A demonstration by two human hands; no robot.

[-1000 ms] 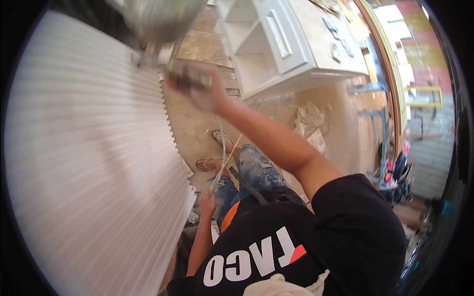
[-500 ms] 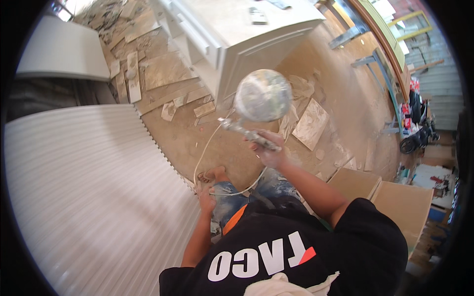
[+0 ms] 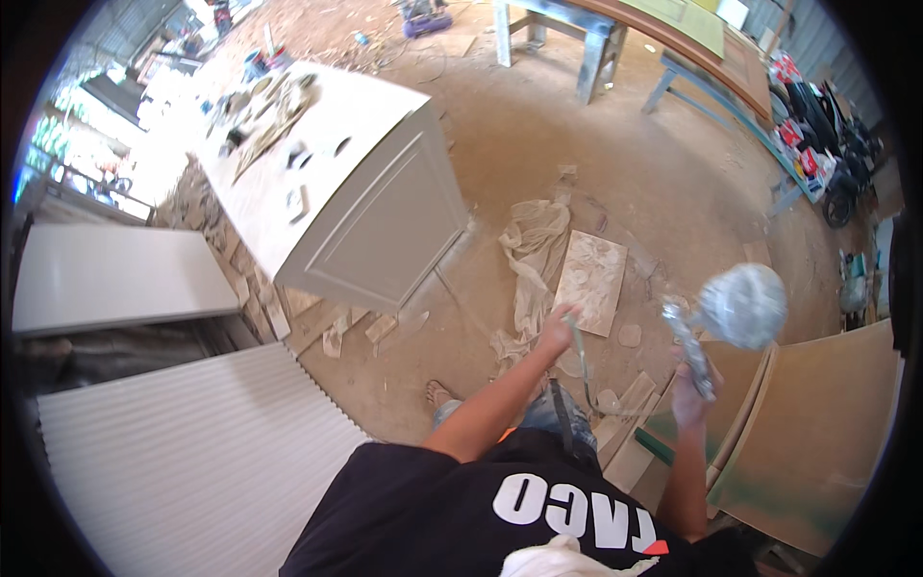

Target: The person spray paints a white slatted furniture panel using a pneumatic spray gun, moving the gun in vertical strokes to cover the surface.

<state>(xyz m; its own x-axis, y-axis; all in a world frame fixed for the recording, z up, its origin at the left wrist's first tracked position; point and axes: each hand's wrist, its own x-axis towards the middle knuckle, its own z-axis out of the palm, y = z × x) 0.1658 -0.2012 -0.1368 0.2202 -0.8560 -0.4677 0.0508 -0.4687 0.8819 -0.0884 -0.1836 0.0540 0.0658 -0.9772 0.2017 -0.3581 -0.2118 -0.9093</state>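
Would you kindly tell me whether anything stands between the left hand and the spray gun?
Nothing visible blocks the way: the hose hangs from the left hand, and the right hand holds the spray gun.

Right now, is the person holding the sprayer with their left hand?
No, the right hand holds the sprayer, while the left hand holds the hose.

Dusty brown floor (image 3: 500,130): crumpled pale cloth (image 3: 531,245), stained rectangular board (image 3: 593,277) just beside, wood scraps (image 3: 382,329).
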